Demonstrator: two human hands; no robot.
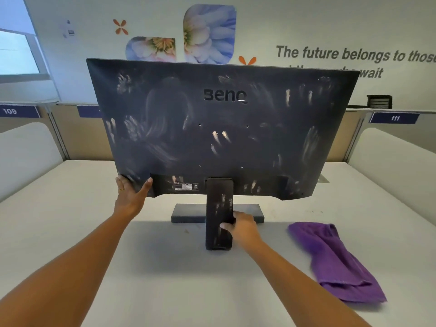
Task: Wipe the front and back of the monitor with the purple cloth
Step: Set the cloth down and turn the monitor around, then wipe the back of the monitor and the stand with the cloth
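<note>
BenQ monitor (236,142) is stood on the surface (165,279), smudged back facing the wearer. Its lower left corner is gripped by the left hand (131,194). The stand neck (218,208) is gripped by the right hand (243,226), fingers curled round it. The panel is judged stiff, top-heavy and fragile, best held at edge and stand. The limp purple cloth (335,260) lies untouched, apart to the right.

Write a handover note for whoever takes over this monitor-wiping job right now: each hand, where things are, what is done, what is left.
Left hand: grips the monitor at its lower left corner.
Right hand: holds the stand.
Cloth: lies on the desk to the right, in neither hand.
Done: the monitor's back faces the person. The front is out of sight, so its state cannot be told.
Left: white smudges cover the back and stand; pick up the cloth, wipe them, then check the front.
</note>
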